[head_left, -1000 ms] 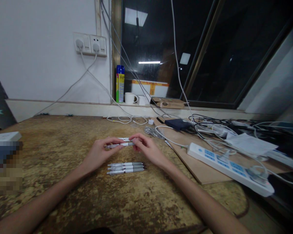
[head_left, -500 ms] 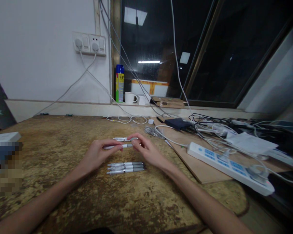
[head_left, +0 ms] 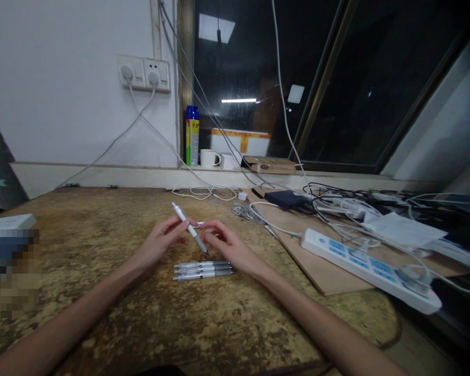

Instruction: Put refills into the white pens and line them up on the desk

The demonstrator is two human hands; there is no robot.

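the left hand (head_left: 156,245) pinches a white pen (head_left: 189,228) near its middle between thumb and fingertips, the pen tilted with its cap end up toward ten o'clock and its dark tip pointing down toward four o'clock, just above the worn table (head_left: 102,230). the right hand (head_left: 223,245) sits at three o'clock of the pen, fingers curled, fingertips close to the lower barrel; whether they actually press it i cannot tell. a row of three pens (head_left: 203,269) lies side by side at six o'clock of both hands. the pinch looks light and off the tip end, so the pen could pivot or slip and drop onto the row, scattering it. farther toward three o'clock, the power strip (head_left: 368,269) and loose cables (head_left: 337,209) could snag a rolling pen.
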